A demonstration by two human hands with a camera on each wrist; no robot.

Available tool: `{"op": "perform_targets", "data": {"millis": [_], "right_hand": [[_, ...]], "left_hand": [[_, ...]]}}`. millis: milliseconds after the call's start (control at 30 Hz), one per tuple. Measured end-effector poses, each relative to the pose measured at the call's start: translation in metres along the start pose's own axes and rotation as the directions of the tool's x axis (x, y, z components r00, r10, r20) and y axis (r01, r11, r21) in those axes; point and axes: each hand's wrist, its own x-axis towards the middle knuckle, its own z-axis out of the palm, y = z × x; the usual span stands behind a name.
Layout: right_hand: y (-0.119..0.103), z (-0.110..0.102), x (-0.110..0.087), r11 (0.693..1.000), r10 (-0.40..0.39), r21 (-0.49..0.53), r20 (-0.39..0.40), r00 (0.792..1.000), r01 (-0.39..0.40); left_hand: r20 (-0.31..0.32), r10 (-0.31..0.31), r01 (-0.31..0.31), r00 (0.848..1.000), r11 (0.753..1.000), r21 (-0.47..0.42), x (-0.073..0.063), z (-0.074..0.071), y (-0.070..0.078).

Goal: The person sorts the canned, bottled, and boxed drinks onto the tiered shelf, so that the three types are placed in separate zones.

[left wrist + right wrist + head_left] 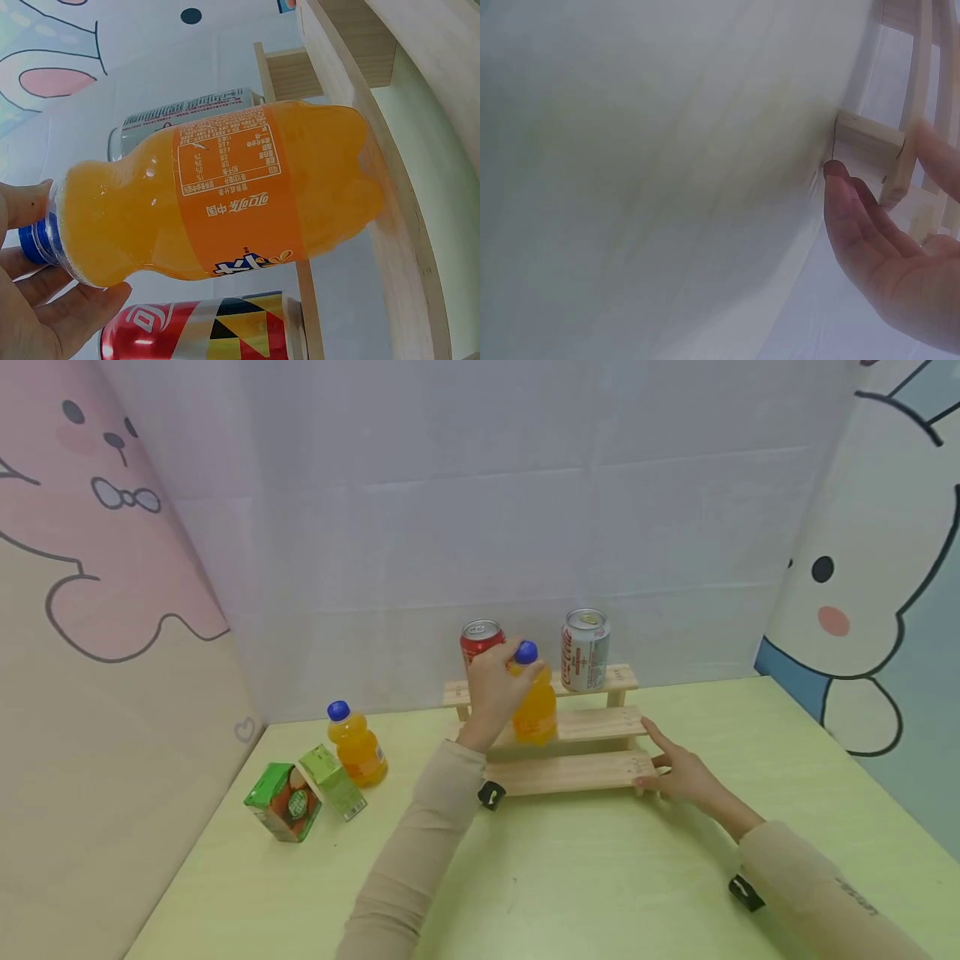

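By the neck, just under its blue cap, my left hand (491,693) holds a bottle of orange soda (536,714). The bottle stands upright at the middle step of a three-tier wooden rack (573,774); whether its base touches the wood cannot be told. In the left wrist view its orange label (232,191) faces the camera. My right hand (686,777) grips the rack's right end, fingers at the ends of the middle and lowest slats. On the top step stand a red can (478,633), partly hidden by my left hand, and a silver Coca-Cola can (585,652).
On the table's left side stands a second orange soda bottle (358,752). Beside it are a light green carton (333,783), tilted, and a green-and-brown carton (285,803). A white cloth wall (375,568) rises behind the rack.
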Motion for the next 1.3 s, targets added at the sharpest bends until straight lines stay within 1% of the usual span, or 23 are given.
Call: {"op": "perform_targets", "data": {"millis": [167,267,400,567,833,933,1033,1133,1233,1300], "right_hand": [[0.001,-0.001,0.001,1.000,0.001,0.010,-0.002,1.000,-0.001],[0.002,-0.001,0.000,1.000,0.000,0.008,0.003,1.000,0.000],[0.000,0.001,-0.001,1.000,0.001,0.003,-0.001,1.000,-0.001],[-0.004,0.002,-0.003,1.000,0.000,0.012,0.002,1.000,0.000],[-0.002,0.001,-0.002,1.000,-0.009,0.017,-0.002,1.000,0.009],[-0.001,0.001,-0.001,1.000,-0.008,0.014,0.001,1.000,0.008],[0.000,0.001,0.000,1.000,-0.001,0.014,-0.003,1.000,0.002],[-0.001,0.000,0.000,1.000,0.004,0.009,-0.008,1.000,-0.004],[-0.001,0.000,0.000,1.000,0.004,0.000,-0.008,1.000,-0.004],[-0.001,0.000,-0.001,1.000,0.006,0.001,-0.007,1.000,-0.006]], "left_hand": [[0.008,-0.043,0.043,0.999,0.999,-0.008,0.005,0.006,0.004],[0.016,-0.051,0.051,0.999,0.999,-0.010,0.008,0.009,0.005],[0.010,-0.024,0.024,1.000,1.000,0.002,0.009,0.012,0.004],[-0.008,-0.005,0.005,1.000,1.000,-0.012,0.010,0.017,0.001],[0.017,0.000,0.000,1.000,1.000,-0.002,0.011,0.025,0.002],[0.019,-0.004,0.004,1.000,1.000,-0.005,0.010,0.026,0.002],[0.027,-0.001,0.002,1.000,1.000,-0.028,0.009,0.025,0.002],[0.049,-0.019,0.023,0.999,0.997,-0.068,0.008,0.023,0.002],[0.070,-0.045,0.051,0.997,0.995,-0.090,0.007,0.019,0.003],[0.075,-0.051,0.058,0.996,0.993,-0.098,0.007,0.015,0.004]]}}
